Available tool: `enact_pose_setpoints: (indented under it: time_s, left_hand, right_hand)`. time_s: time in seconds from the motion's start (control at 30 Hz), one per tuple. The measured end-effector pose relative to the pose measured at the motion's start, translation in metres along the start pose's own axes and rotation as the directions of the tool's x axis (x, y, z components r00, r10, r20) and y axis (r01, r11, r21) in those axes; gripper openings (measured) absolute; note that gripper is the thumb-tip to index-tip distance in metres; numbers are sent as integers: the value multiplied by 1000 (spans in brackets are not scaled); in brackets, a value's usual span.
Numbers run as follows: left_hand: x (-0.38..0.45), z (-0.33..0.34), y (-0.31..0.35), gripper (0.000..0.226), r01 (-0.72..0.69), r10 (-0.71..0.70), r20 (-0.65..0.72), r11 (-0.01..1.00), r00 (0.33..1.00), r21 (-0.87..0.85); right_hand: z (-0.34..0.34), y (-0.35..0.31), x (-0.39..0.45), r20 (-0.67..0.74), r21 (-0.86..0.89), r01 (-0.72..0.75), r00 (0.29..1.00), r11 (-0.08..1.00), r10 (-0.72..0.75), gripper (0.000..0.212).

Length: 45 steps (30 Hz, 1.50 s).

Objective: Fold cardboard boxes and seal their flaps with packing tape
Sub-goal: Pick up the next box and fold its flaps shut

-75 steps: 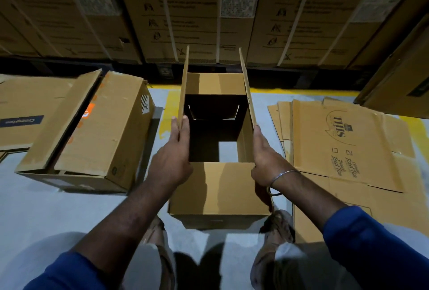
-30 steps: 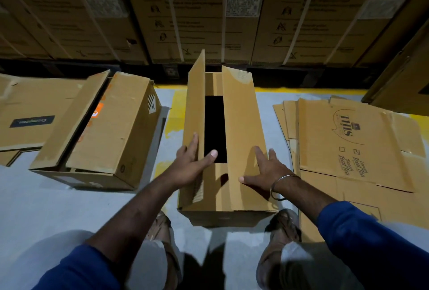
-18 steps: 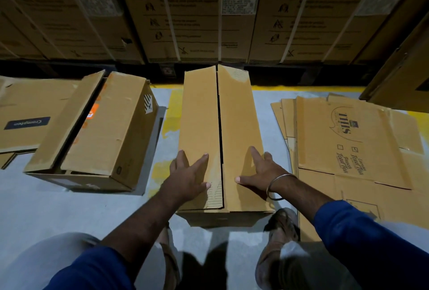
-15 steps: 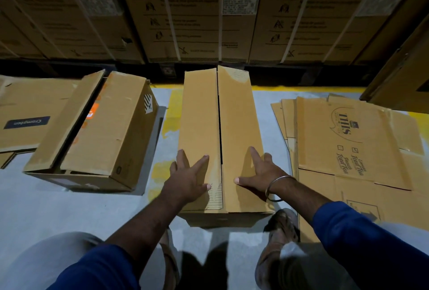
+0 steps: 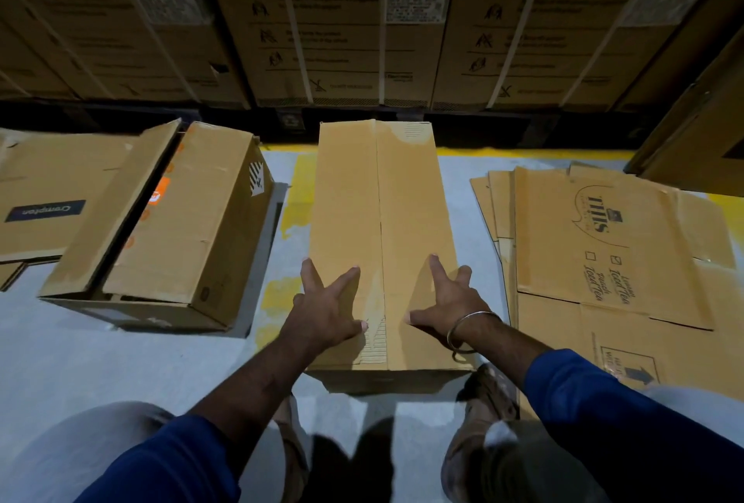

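Both flat brown flaps of the cardboard box (image 5: pixel 382 220) lie closed; left hand (image 5: pixel 326 309) and right hand (image 5: pixel 447 301) press them, fingers spread.

Grey floor (image 5: pixel 60 357) (yellow-lined), stacked cartons (image 5: pixel 322 19) behind

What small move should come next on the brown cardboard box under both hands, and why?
Probably keep one hand pressing and free the other to fetch tape: both flaps of the brown cardboard box lie flat, meeting at a bare centre seam, with the left hand and right hand spread on them. No tape is visible.
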<state>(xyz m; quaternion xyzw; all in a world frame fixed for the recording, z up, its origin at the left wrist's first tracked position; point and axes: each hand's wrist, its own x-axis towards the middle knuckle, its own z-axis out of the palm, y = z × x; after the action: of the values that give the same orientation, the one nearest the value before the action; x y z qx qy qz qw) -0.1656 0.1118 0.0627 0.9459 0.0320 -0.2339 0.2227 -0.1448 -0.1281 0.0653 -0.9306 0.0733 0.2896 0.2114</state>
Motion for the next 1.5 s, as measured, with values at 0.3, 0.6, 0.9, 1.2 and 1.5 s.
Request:
enact_pose_setpoints:
  time_s: [0.3,0.6,0.9,1.2,1.5]
  left_hand:
    - [-17,2,14,117,51,-54,31,996,998,74]
    - [-14,0,21,116,49,-62,66,983,996,179]
    - [-36,-14,26,97,40,-41,24,997,999,69]
    - [-130,-110,30,62,-167,86,-223,910,971,-379]
    - [-365,-169,-46,34,-155,62,-176,797,982,-584]
  right_hand:
    - [11,-1,-8,4,-152,-24,1000,988,25,124]
    - [10,-9,-6,-18,-189,-54,999,981,51,124]
    - [-10,-27,-37,-117,-179,22,992,984,-43,81]
    - [-54,-66,-100,-399,25,392,847,920,-350,27]
    - [-19,-239,-254,-323,138,905,426,403,-845,17]
